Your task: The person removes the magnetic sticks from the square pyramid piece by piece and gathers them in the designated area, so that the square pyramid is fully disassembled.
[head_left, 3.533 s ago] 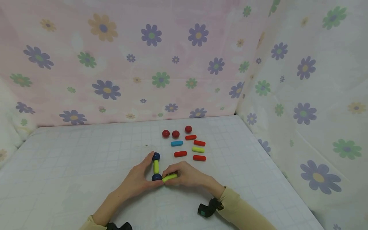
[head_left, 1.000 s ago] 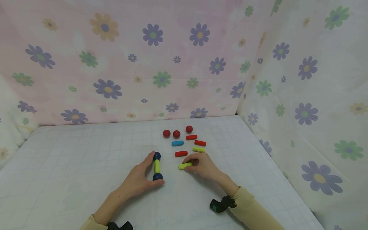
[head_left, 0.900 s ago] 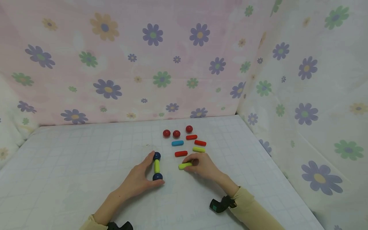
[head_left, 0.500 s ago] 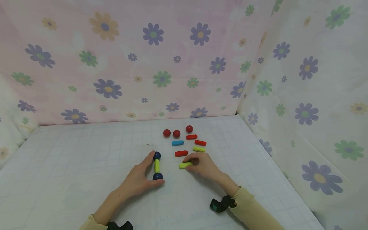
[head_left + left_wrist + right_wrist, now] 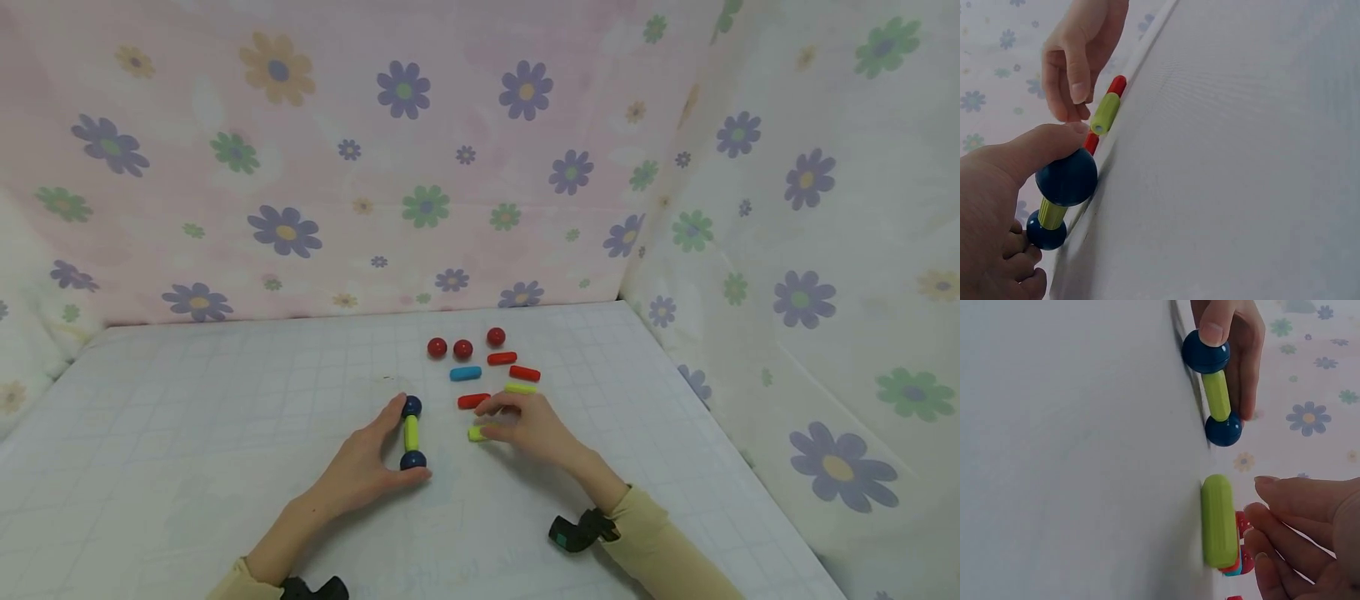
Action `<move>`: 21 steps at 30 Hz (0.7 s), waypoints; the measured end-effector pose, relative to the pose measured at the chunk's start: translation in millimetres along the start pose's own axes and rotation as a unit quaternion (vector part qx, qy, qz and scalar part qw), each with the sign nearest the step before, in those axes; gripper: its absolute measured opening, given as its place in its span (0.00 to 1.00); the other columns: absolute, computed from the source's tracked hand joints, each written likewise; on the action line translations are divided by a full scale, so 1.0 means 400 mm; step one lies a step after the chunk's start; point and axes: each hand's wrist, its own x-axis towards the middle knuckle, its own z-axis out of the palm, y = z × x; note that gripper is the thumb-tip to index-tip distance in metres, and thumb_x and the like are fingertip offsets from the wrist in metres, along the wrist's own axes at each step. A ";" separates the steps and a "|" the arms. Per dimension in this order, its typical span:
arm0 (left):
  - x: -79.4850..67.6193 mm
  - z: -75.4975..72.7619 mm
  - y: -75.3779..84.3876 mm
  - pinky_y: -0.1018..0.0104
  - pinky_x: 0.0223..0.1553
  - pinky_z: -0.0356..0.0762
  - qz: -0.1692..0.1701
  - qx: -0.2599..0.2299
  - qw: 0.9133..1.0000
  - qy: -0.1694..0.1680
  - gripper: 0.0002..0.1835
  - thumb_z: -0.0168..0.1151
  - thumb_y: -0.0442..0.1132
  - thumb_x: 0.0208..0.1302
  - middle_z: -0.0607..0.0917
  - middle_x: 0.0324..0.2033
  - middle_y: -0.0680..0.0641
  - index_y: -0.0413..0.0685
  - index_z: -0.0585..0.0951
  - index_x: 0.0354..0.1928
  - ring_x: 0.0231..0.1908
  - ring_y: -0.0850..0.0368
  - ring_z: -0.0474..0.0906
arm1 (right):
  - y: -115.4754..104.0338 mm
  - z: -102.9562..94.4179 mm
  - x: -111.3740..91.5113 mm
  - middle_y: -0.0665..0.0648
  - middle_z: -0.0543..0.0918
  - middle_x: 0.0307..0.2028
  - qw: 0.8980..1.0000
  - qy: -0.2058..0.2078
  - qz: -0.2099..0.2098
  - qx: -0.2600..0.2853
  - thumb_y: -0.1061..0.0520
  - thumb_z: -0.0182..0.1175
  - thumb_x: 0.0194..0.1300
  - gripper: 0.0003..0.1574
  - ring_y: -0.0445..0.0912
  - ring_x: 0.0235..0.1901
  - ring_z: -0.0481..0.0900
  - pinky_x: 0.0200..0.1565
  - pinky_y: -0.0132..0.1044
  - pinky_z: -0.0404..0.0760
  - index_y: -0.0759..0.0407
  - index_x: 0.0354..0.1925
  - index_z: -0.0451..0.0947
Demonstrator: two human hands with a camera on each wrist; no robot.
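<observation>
The left hand (image 5: 358, 468) lay on the worktop (image 5: 187, 433) and grasped a small dumbbell-shaped piece (image 5: 410, 433): a short yellow-green rod with a dark blue ball at each end. The thumb pressed the near ball and a fingertip touched the far ball, so the piece was held between them, lying flat and pointing away from the person. The balls looked glossy and smooth; the rod was thinner than the balls.

The right hand (image 5: 525, 425) hovered just right of that piece, fingers loosely bent and released, holding nothing. A loose yellow-green rod (image 5: 476, 433) lay on the worktop directly under its fingertips; the right wrist view showed a clear gap between fingers (image 5: 1285, 494) and rod (image 5: 1219, 522). This rod was rounded at both ends, capsule-like, and lay apart from the dumbbell-shaped piece.

Beyond the right hand lay a red rod (image 5: 472, 401), another yellow-green rod (image 5: 521, 388), a blue rod (image 5: 465, 373), two further red rods (image 5: 513, 366) and three red balls (image 5: 462, 348) in a rough row. Flowered cloth (image 5: 420, 167) walled the worktop at the back and on the right.
</observation>
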 end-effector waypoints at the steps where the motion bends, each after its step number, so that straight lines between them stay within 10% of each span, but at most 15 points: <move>1: 0.001 0.000 0.000 0.42 0.70 0.63 0.000 -0.001 1.000 0.000 0.61 0.75 0.63 0.50 0.59 0.77 0.45 0.53 0.52 0.80 0.75 0.44 0.56 | -0.006 0.001 0.005 0.47 0.87 0.44 1.000 0.001 -0.001 0.005 0.56 0.71 0.62 0.16 0.44 0.47 0.81 0.51 0.41 0.82 0.51 0.49 0.85; 21: -0.010 0.000 0.007 0.44 0.72 0.61 0.045 -0.025 0.999 -0.007 0.57 0.77 0.53 0.52 0.60 0.76 0.47 0.52 0.53 0.79 0.75 0.47 0.58 | -0.086 0.125 0.116 0.51 0.83 0.56 0.999 -0.046 0.009 0.021 0.51 0.68 0.65 0.29 0.47 0.56 0.79 0.60 0.45 0.78 0.56 0.62 0.77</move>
